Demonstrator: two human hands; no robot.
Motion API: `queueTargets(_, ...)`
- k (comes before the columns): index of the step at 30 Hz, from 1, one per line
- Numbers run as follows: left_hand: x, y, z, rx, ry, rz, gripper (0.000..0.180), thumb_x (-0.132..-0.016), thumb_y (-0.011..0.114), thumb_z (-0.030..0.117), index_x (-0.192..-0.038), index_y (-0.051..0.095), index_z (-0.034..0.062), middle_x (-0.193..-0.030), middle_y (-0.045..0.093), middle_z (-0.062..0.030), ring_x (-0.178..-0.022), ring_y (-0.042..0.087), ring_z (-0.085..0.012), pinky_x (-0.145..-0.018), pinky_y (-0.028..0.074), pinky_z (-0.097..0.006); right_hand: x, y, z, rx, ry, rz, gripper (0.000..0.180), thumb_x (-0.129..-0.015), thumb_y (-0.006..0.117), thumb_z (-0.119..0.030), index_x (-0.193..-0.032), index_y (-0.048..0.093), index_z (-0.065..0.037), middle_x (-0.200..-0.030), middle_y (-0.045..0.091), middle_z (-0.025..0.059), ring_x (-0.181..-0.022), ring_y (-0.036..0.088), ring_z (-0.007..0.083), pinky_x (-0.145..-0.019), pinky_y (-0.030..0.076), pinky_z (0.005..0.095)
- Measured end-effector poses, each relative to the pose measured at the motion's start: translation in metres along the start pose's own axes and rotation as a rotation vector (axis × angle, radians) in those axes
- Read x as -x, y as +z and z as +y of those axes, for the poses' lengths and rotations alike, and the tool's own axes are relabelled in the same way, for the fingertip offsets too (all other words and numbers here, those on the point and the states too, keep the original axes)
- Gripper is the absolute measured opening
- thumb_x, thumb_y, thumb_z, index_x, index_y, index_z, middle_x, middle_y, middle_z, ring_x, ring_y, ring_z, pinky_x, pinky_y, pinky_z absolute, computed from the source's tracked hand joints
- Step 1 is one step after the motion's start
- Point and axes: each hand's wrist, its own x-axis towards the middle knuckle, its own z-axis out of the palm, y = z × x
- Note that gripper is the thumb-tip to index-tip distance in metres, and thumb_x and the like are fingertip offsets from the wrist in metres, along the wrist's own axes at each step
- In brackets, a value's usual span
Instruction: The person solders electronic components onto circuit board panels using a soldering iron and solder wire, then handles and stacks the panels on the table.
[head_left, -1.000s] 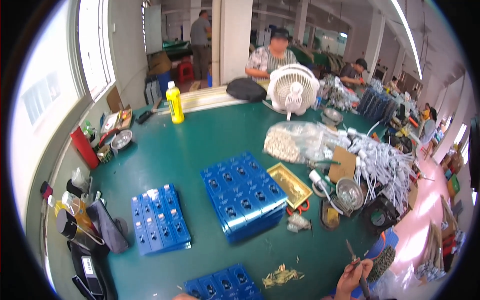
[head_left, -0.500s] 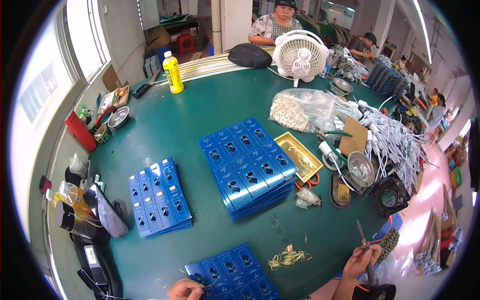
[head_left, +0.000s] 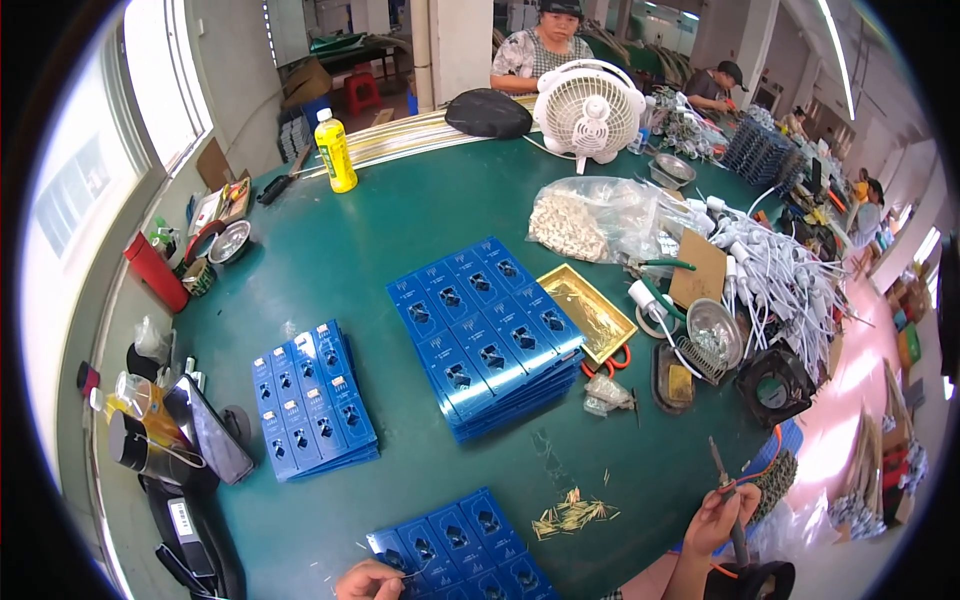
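Observation:
At the bottom centre, my left hand (head_left: 368,580) pinches a thin strand of solder wire (head_left: 412,575) over the corner of a blue circuit board panel (head_left: 465,545). The panel lies flat before me, its lower part cut off by the picture's edge. Off to the right, my right hand (head_left: 714,522) is closed round a soldering iron (head_left: 722,466), whose tip points up and away from the panel. Between the hands lies a loose heap of short brass-coloured pins (head_left: 574,514). Farther in stand a tall stack of blue panels (head_left: 490,345) and a lower one (head_left: 312,405).
A gold-coloured tray (head_left: 616,334), a sponge stand (head_left: 678,384), a coil iron holder (head_left: 715,340) and a black fan frame (head_left: 772,385) crowd the right. White cabled parts (head_left: 770,260) pile behind them. A white fan (head_left: 592,110) and yellow bottle (head_left: 336,155) stand far back; a co-worker (head_left: 540,50) sits beyond.
The whole view has shifted slightly, so things sit a little farther left. Both hands keep nearly the same place and hold, with the iron still raised at the right.

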Motion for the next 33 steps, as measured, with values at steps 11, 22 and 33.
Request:
queueTargets(11, -0.002, -0.004, -0.011, 0.003, 0.028, 0.015, 0.003, -0.090, 0.060, 0.003, -0.090, 0.062, 0.0003, -0.085, 0.060, -0.0017, -0.075, 0.052, -0.0088, -0.069, 0.043, -0.023, -0.001, 0.003, 0.001, 0.003, 0.000, -0.025, 0.022, -0.092, 0.055, -0.020, -0.102, 0.043, -0.005, -0.084, 0.058, 0.0110, -0.050, 0.044, 0.0066, -0.045, 0.034, 0.0163)
queueTargets(22, -0.004, 0.003, -0.008, -0.094, 0.173, 0.047, 0.008, -0.087, 0.063, 0.003, -0.094, 0.065, 0.0018, -0.080, 0.061, -0.0044, -0.071, 0.056, -0.0130, -0.066, 0.046, -0.026, 0.002, 0.002, 0.000, 0.058, -0.005, -0.137, 0.024, -0.094, 0.051, -0.022, -0.110, 0.046, -0.004, -0.089, 0.058, 0.0085, -0.057, 0.049, 0.0063, -0.044, 0.033, 0.0148)
queueTargets(33, 0.008, -0.002, 0.019, -0.409, 0.680, 0.082, 0.014, -0.074, 0.070, -0.002, -0.087, 0.070, 0.0055, -0.073, 0.062, -0.0049, -0.060, 0.056, -0.0146, -0.051, 0.043, -0.024, -0.005, 0.004, 0.004, 0.104, -0.031, -0.213, 0.027, -0.092, 0.056, -0.009, -0.117, 0.052, 0.000, -0.093, 0.058, 0.0088, -0.061, 0.052, 0.0081, -0.046, 0.041, 0.0170)
